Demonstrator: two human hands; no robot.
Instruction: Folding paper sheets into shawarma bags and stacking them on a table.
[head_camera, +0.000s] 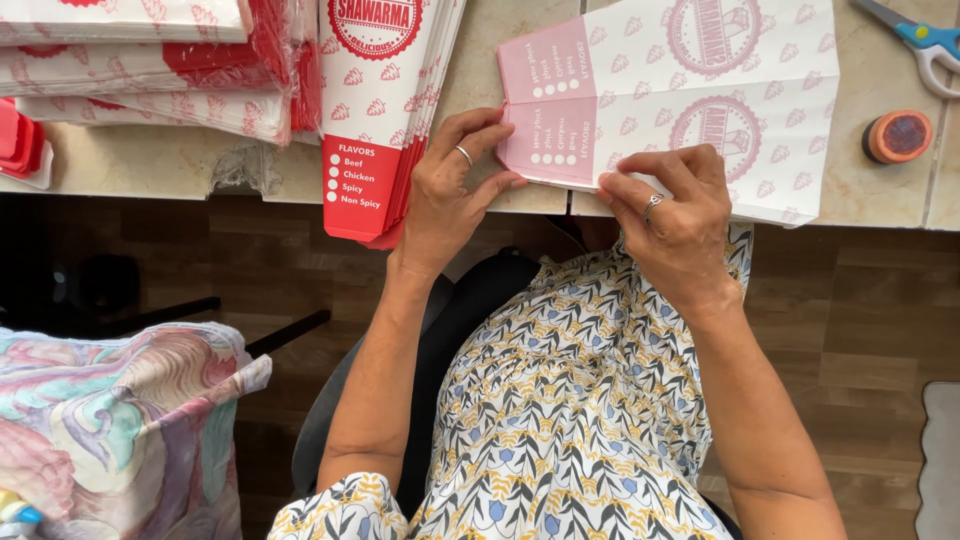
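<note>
Head view, looking down at a seated person in a flower-print top at a pale stone desk (500, 40). A white paper sheet (690, 100) with faded pink printing lies flat on the desk at its near edge, a pink panel at its left end.

The left hand (450, 190), a ring on one finger, rests at the sheet's left near corner. Its fingertips press on the pink panel's edge, the fingers bent and close together; the grip is a press, not a closed hold.

The right hand (680, 215), also ringed, lies on the sheet's near edge, just right of the pink panel. Its fingers curl down onto the paper; whether they pinch the edge I cannot tell.

Left of the sheet, touching the left hand's side, a stack of red-and-white paper sleeves (380, 110) overhangs the desk edge. Further left lie wrapped bundles (150, 70) of the same. Right of the sheet sit an orange round tape roll (897, 137) and blue-handled scissors (925, 45).
</note>
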